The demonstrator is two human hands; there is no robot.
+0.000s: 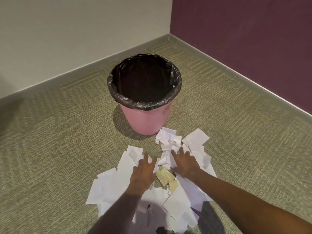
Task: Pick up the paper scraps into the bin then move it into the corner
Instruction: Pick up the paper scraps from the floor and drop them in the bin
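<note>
A pink bin [145,119] stands upright on the carpet [50,141], fitted with a black liner [118,76] folded over its rim. The bin sits apart from both walls, short of the corner [169,35] where the cream wall [67,31] meets the purple wall [253,39]. A grey baseboard [67,73] runs along the foot of both walls.

The paper scraps [108,184] lie in a loose pile on the carpet, on the near side of the bin. The farthest scraps reach almost to the bin's base. Most pieces are white; a few yellowish scraps [166,178] lie between the two hands.

Both hands are over the pile, palms down.
- The left hand [143,173] has its fingers straight and spread, resting on the white scraps on the left of the pile.
- The right hand [185,164] has its fingers likewise extended, laid on the scraps to the right.

Neither hand grips a scrap. The inside of the bin appears dark; its contents cannot be made out.
</note>
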